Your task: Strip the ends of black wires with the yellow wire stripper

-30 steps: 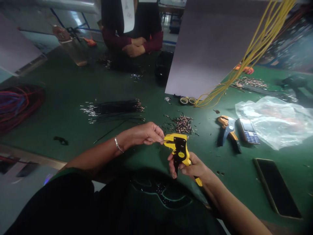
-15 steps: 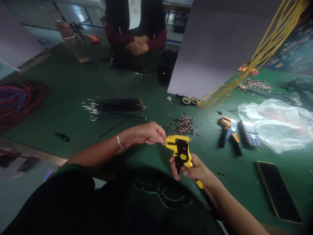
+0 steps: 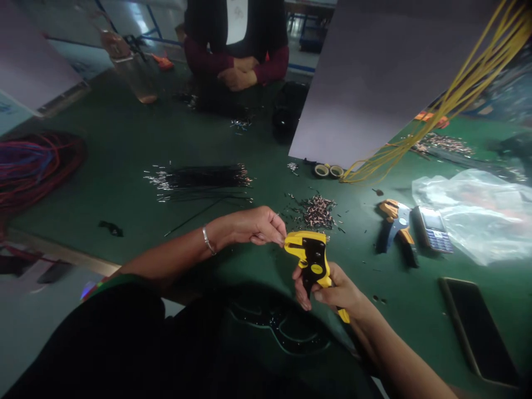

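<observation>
My right hand is wrapped round the handles of a yellow and black wire stripper above the green table. The fingertips of my left hand are pinched together at the tool's jaws; what they hold is too small to make out. Just beyond the tool lies a heap of small copper-and-black wire scraps. Behind my left hand, a bundle of black wires lies across the table, with a single black wire slanting nearer my left forearm.
On the right are an orange-and-blue tool, a keypad phone, a dark smartphone and a plastic bag. Red and blue wires lie left. A grey panel and yellow wires stand ahead. Across sits a person.
The whole view has shifted slightly, so things appear a little further right. My hands and the wire stripper keep nearly the same placement relative to each other.
</observation>
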Demonstrator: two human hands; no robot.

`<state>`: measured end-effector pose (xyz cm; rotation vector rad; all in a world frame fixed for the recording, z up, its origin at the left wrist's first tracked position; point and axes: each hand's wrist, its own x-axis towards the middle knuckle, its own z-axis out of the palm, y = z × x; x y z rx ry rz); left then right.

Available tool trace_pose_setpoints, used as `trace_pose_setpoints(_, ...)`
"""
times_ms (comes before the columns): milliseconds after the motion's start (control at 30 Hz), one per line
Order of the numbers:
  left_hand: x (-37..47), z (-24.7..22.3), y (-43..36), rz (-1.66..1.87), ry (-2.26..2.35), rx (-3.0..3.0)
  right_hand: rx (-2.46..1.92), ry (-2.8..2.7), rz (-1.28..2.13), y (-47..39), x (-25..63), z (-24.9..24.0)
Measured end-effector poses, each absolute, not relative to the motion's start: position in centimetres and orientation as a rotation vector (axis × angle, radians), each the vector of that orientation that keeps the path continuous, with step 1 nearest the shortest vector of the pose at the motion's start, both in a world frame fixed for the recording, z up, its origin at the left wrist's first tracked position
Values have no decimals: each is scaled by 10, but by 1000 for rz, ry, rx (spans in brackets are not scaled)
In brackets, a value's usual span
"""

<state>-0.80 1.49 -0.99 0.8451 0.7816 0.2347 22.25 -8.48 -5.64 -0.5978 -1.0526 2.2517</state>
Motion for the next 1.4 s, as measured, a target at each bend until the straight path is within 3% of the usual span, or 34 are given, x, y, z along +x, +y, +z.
trace_pose_setpoints(933, -14, -15, 23, 227, 775, 897, -849, -1070, 2088, -92, 216, -63)
trace_pose_setpoints(1200, -14, -13, 19, 122, 771, 999, -1029, -1368, 1894, -90, 213, -50)
trace_pose_setpoints(1400, -10, -3, 13, 156, 765, 1073, -1103, -1697, 1568, -90, 213, -44)
